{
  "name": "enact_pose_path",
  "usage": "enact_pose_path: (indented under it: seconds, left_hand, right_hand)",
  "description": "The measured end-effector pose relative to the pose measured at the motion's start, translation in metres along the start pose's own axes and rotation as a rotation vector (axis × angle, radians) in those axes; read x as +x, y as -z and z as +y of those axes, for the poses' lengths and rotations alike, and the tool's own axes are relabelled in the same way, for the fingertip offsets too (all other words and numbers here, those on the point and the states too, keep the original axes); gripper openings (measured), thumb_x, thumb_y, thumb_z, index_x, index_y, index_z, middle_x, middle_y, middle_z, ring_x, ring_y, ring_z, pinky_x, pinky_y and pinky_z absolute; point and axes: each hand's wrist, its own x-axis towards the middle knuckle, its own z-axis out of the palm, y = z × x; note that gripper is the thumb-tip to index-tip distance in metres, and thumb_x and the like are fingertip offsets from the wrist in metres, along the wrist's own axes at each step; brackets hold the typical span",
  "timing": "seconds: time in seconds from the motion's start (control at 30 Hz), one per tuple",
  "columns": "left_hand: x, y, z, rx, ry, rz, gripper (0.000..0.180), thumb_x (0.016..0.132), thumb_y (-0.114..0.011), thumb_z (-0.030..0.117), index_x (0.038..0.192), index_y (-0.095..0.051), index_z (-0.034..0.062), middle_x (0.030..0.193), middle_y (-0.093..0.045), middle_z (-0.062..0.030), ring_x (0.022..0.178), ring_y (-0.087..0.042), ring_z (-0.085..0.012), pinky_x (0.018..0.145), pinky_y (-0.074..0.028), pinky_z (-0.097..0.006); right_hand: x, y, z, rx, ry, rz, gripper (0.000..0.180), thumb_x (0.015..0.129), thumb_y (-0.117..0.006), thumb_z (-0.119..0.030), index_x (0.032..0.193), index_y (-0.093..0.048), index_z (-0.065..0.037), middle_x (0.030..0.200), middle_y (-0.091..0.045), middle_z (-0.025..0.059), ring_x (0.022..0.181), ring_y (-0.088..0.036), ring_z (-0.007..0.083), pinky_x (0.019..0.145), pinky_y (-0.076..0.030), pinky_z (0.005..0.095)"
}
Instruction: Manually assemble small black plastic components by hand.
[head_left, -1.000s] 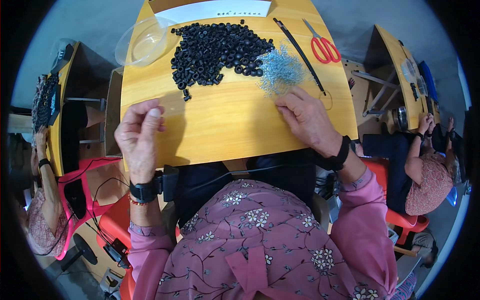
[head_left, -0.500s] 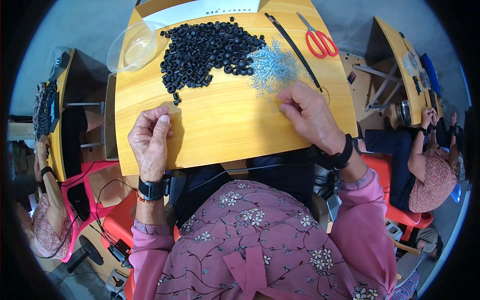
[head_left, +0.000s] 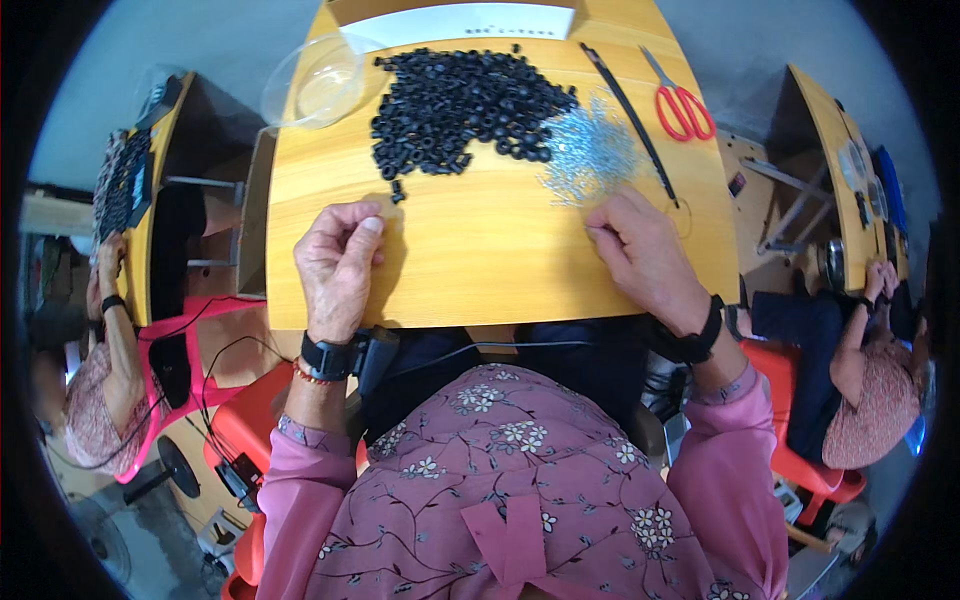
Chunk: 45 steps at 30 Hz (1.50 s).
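Note:
A pile of small black rubber rings (head_left: 462, 108) lies at the far middle of a yellow wooden table (head_left: 480, 270). To its right sits a heap of thin silvery metal pins (head_left: 592, 152). My left hand (head_left: 335, 265) rests near the table's left front, fingers curled together; whether a small part sits in the pinch is hidden. My right hand (head_left: 645, 255) lies just below the pin heap, fingertips pinched at its near edge. What it pinches is too small to tell.
A clear plastic bowl (head_left: 315, 85) stands at the far left corner. Red-handled scissors (head_left: 683, 105) and a long black strip (head_left: 630, 118) lie at the far right; a white paper strip (head_left: 460, 22) runs along the back. Other people sit at tables on both sides.
My left hand slid toward the table's left front and settled there. My right hand stayed by the pin heap. The view shifted slightly.

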Motion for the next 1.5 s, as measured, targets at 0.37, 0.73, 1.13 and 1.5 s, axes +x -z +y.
enact_pose_path:
  seconds: [0.37, 0.73, 1.13, 1.5]
  left_hand:
    - [0.020, -0.018, 0.013, 0.349, -0.121, 0.003, 0.015, 0.086, -0.069, -0.002, 0.101, -0.065, -0.0009, 0.087, -0.063, -0.0009, 0.073, -0.055, -0.0059, 0.071, -0.050, -0.022]
    - [0.018, -0.056, 0.030, 0.520, -0.351, -0.155, 0.037, 0.082, -0.070, -0.005, 0.118, -0.067, 0.0038, 0.085, -0.055, -0.0005, 0.070, -0.048, -0.0076, 0.063, -0.044, -0.022]
    - [0.036, -0.113, 0.045, 0.797, -0.562, -0.348, 0.043, 0.082, -0.064, -0.005, 0.124, -0.063, 0.0022, 0.083, -0.057, -0.0123, 0.079, -0.060, -0.0307, 0.070, -0.049, -0.039]
    - [0.036, -0.106, 0.037, 0.710, -0.501, -0.358, 0.023, 0.080, -0.065, -0.007, 0.102, -0.066, -0.0015, 0.086, -0.061, -0.0129, 0.075, -0.065, -0.0273, 0.069, -0.052, -0.034]
  right_hand:
    - [-0.029, -0.004, -0.007, 0.394, -0.255, 0.077, 0.004, 0.093, -0.062, -0.002, 0.095, -0.059, -0.001, 0.081, -0.059, 0.0052, 0.068, -0.055, 0.0128, 0.063, -0.045, 0.0259]
    - [-0.035, -0.011, -0.002, 0.470, -0.247, 0.145, 0.009, 0.089, -0.067, 0.001, 0.096, -0.062, -0.002, 0.082, -0.057, -0.0003, 0.066, -0.052, 0.0041, 0.057, -0.042, 0.0205]
    - [-0.033, -0.005, -0.003, 0.428, -0.155, 0.152, 0.011, 0.086, -0.067, 0.003, 0.096, -0.063, 0.000, 0.082, -0.057, 0.0075, 0.066, -0.057, 0.0149, 0.059, -0.045, 0.0272]
    - [-0.036, -0.009, 0.004, 0.458, -0.119, 0.172, 0.012, 0.085, -0.066, 0.005, 0.096, -0.063, 0.000, 0.084, -0.058, 0.0048, 0.068, -0.055, 0.0109, 0.059, -0.045, 0.0240]
